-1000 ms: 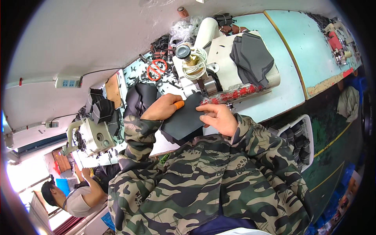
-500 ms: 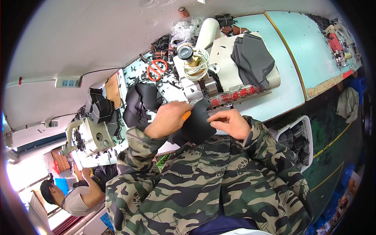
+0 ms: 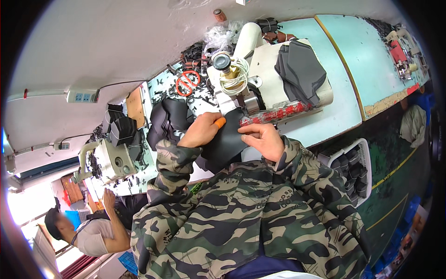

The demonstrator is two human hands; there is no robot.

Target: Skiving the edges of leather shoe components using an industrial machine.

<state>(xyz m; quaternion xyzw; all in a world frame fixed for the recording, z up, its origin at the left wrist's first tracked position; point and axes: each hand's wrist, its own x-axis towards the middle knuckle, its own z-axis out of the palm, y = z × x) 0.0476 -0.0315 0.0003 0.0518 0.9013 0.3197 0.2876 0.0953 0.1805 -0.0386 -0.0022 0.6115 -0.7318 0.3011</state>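
Observation:
A black sheet piece (image 3: 226, 142), cut to a curved shape and looking like leather, lies between my hands at the front of a cream bench machine (image 3: 265, 60). My left hand (image 3: 203, 131), with an orange cover on one finger, is closed on the piece's left side, close to the machine's metal working head (image 3: 251, 102). On the right edge, my right hand (image 3: 264, 142) pinches the same piece between thumb and fingers. The piece's far edge runs up against the metal head, where its tip is hidden. More black pieces hang below it near my jacket.
Left of my hands lies a pile of black pieces (image 3: 169, 118). Grey pieces (image 3: 299, 69) are stacked on the machine. Orange-handled scissors (image 3: 187, 83) lie among scraps. A white basket (image 3: 357, 172) of dark bundles stands at right. Another person (image 3: 95, 230) sits at far left.
Both hands have shifted slightly left and farther forward with the black piece, which has turned a little against the machine head. The other person's arm and head have moved.

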